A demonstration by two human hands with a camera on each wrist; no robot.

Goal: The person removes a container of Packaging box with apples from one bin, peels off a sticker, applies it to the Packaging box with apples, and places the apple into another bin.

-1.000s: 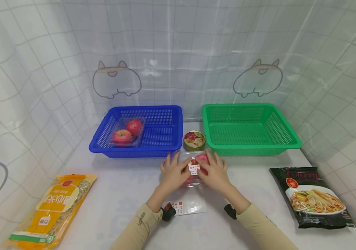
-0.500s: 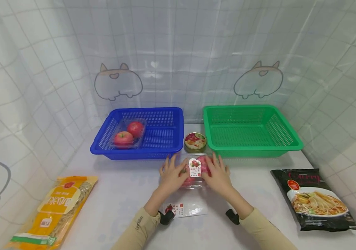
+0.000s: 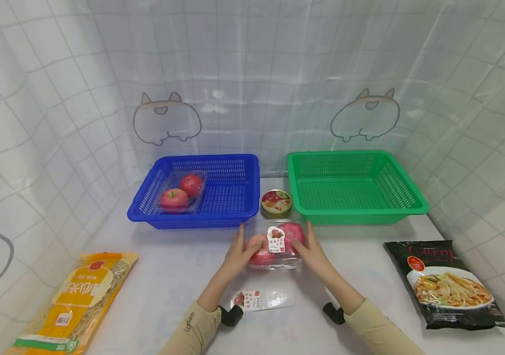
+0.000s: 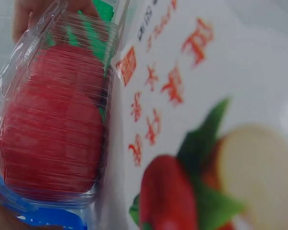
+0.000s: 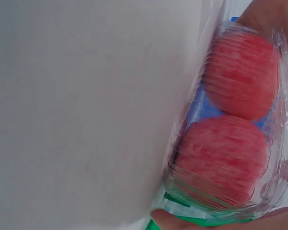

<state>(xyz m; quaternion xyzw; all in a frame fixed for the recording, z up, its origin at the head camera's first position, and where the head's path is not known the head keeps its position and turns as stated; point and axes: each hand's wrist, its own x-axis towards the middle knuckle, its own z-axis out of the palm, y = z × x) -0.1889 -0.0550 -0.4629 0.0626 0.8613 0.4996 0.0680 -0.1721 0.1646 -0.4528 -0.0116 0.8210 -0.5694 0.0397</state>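
A clear plastic clamshell (image 3: pixel 276 262) holds two red apples (image 4: pixel 50 139), and a white sticker (image 3: pixel 276 240) with printed fruit is on its lid. My left hand (image 3: pixel 236 255) grips the clamshell's left end, thumb over the top and fingers along the side. At the right end my right hand (image 3: pixel 315 254) grips it the same way. Seen from the right wrist, the ribbed wall and both apples show between the two hands. On the table just in front lies a sticker backing sheet (image 3: pixel 263 300) with a matching print, large and close in the left wrist view.
Behind stand a blue basket (image 3: pixel 195 222) with another clamshell of two apples (image 3: pixel 174 199) inside, and a green basket (image 3: pixel 354 218). Between them sits a round tin (image 3: pixel 276 203). A yellow food bag (image 3: pixel 79 301) lies at left, a black noodle packet (image 3: pixel 452 286) at right.
Both hands have moved apart from the lid's middle to the clamshell's ends, uncovering the sticker and apples. The clamshell appears slightly nearer, with more of it visible.
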